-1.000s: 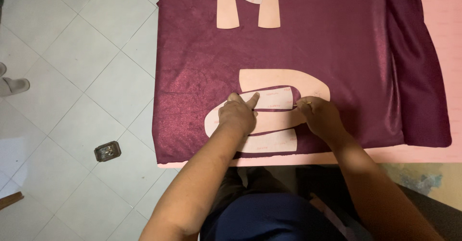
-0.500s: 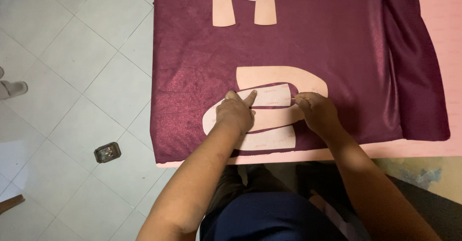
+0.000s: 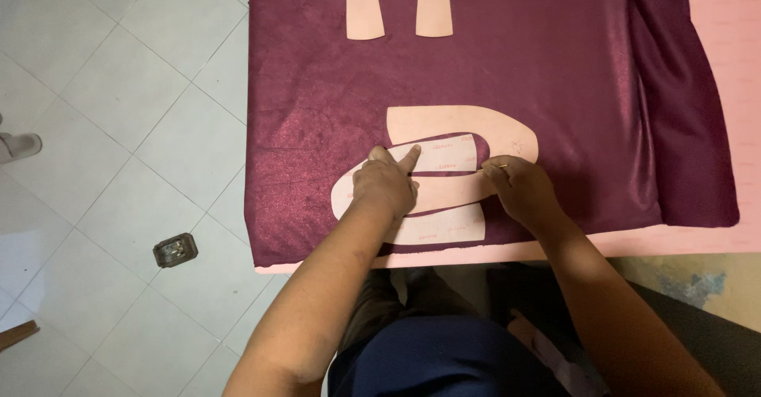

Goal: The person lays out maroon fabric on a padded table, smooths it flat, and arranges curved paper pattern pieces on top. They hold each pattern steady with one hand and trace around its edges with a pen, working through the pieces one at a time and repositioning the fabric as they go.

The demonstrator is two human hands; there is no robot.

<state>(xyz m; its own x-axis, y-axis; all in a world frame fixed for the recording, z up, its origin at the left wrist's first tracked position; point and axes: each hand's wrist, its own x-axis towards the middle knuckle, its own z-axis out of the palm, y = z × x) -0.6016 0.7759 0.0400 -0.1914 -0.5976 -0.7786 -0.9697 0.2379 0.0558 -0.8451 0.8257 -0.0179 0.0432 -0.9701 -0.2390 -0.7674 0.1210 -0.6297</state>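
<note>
Dark maroon fabric (image 3: 515, 56) lies spread over a pink table (image 3: 713, 242). Pale peach paper pattern pieces (image 3: 464, 124) rest on the cloth near the front edge, curved and overlapping. My left hand (image 3: 386, 187) presses flat on them, index finger stretched toward a narrow piece (image 3: 444, 159). My right hand (image 3: 523, 191) sits at the right end of the pieces, fingers pinched on a thin pin or needle (image 3: 499, 166) at the paper's edge.
Two more long peach pattern strips (image 3: 365, 9) lie at the far edge of the cloth. The fabric bunches in a fold at the right (image 3: 682, 127). White tiled floor (image 3: 119, 127) lies to the left, with a small dark object (image 3: 175, 249) on it.
Both hands stay on the pattern pieces in nearly the same spots; only the camera view has shifted slightly.
</note>
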